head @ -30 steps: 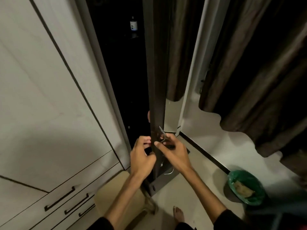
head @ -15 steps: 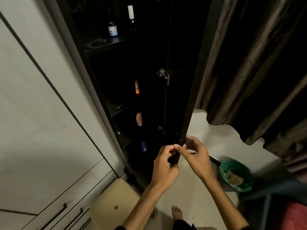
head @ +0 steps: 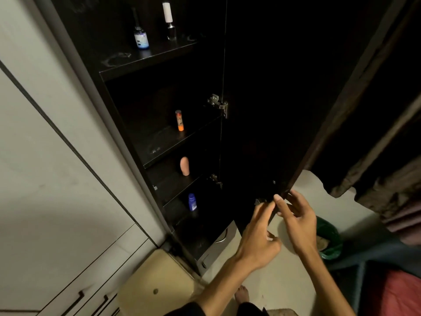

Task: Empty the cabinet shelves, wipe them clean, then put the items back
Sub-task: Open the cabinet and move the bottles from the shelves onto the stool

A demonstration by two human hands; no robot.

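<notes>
Cabinet shelves (head: 145, 60) stand open and still hold their small items.

Both hands are low at the door edge (head: 293, 185): the left hand (head: 257, 238) reaches with loose, nearly straight fingers and grasps nothing, and the right hand (head: 296, 222) touches the edge with relaxed fingers. A dark bottle (head: 141, 38) and a white-topped bottle (head: 168, 21) stand on the top shelf, with an orange tube (head: 179, 120), a pink piece (head: 184, 165) and a blue bottle (head: 192, 202) lower. All look light and hard, maybe smooth; I would take each around its body.
</notes>
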